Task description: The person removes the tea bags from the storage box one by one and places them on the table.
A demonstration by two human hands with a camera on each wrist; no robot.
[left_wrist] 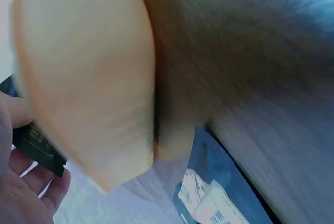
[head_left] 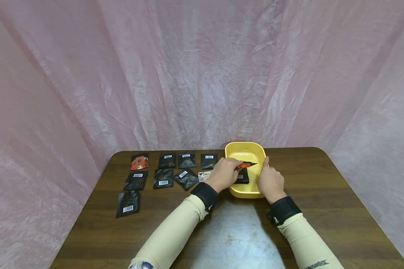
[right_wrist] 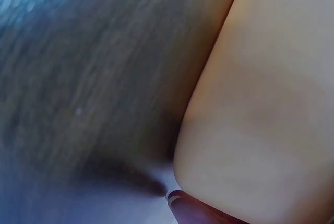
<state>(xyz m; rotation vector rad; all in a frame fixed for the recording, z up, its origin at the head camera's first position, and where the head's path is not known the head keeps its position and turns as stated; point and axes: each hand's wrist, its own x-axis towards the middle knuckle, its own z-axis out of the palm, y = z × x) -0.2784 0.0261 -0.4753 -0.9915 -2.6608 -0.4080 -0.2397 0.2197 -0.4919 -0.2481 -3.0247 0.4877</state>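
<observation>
My left hand pinches a flat sachet, orange and black, above the left part of a yellow plastic basin. In the left wrist view, its fingers lie along the dark back of that sachet, which carries small print. Beneath it, a black sachet lies inside the basin against its left side. My right hand grips the basin's right rim, one digit pointing forward along it; its other fingers are mostly hidden.
Left of the basin, several black sachets with white labels lie in loose rows. An orange-fronted sachet lies at the back left, and a pale patterned one beside my left hand. A pink curtain hangs behind the wooden table.
</observation>
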